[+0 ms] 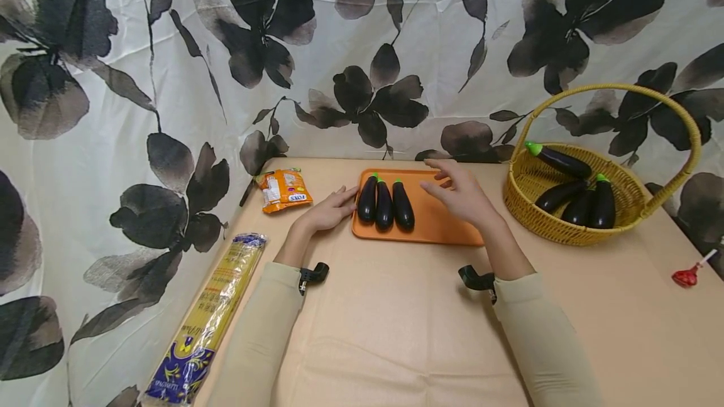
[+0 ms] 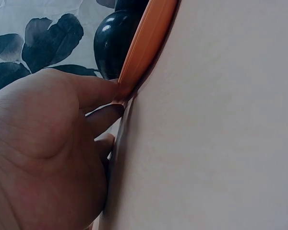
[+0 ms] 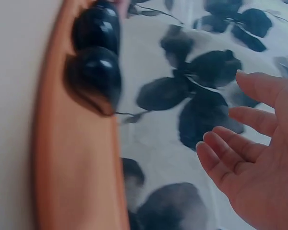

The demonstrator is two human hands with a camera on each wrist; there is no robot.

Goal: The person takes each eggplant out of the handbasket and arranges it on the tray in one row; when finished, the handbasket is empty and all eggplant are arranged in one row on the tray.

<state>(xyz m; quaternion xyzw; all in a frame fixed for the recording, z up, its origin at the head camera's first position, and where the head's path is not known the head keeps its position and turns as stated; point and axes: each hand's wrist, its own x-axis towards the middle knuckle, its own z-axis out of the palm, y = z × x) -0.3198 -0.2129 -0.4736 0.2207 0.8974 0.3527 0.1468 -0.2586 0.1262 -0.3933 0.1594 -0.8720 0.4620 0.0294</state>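
Three dark eggplants (image 1: pixel 384 206) with green caps lie side by side on the left part of an orange tray (image 1: pixel 438 231). My left hand (image 1: pixel 330 211) rests at the tray's left edge, its fingers extended. In the left wrist view, fingertips (image 2: pixel 116 91) touch the tray's rim (image 2: pixel 146 45) near a corner. Above the tray's right half hovers my right hand (image 1: pixel 459 193), holding nothing. The right wrist view has that hand (image 3: pixel 254 158) with fingers spread and slightly bent, apart from the tray (image 3: pixel 81 182) and the eggplants (image 3: pixel 93 79).
A yellow wicker basket (image 1: pixel 523 215) with a tall handle holds several eggplants (image 1: pixel 604 203) at the right. An orange snack packet (image 1: pixel 285 191) lies left of the tray. A spaghetti pack (image 1: pixel 206 319) lies along the left table edge; a small red object (image 1: pixel 685 277) sits far right.
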